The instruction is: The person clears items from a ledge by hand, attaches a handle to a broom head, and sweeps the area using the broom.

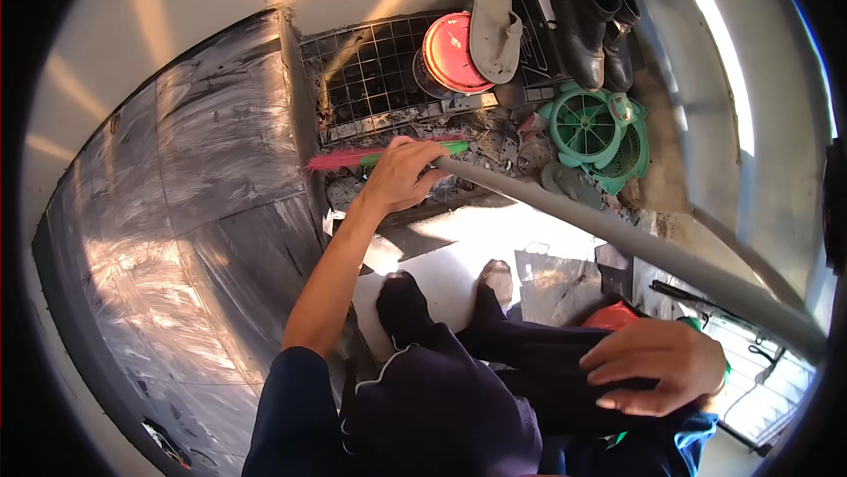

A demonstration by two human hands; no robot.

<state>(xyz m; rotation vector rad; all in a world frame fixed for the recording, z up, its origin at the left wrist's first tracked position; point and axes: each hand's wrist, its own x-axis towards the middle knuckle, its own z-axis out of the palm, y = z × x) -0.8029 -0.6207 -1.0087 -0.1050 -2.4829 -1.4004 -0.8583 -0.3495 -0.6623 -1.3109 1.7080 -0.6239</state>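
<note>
My left hand (402,175) reaches forward with its fingers closed around a broom (353,158) close to its head. The broom has pink bristles and a green body, and it lies over debris on the floor. From beside this hand a long grey pole (609,223) runs to the lower right; I cannot tell whether it is the broom's handle. My right hand (657,367) is near my leg at the lower right, fingers loosely bent and apart from the thumb, with nothing visible in it.
A wire rack (371,75) stands by the wall. Near it are a red-lidded bucket (450,49), a grey slipper (494,31), black boots (587,31) and a green plastic piece (587,124). A smeared grey panel (221,124) rises at left. My feet stand on a pale surface (441,276).
</note>
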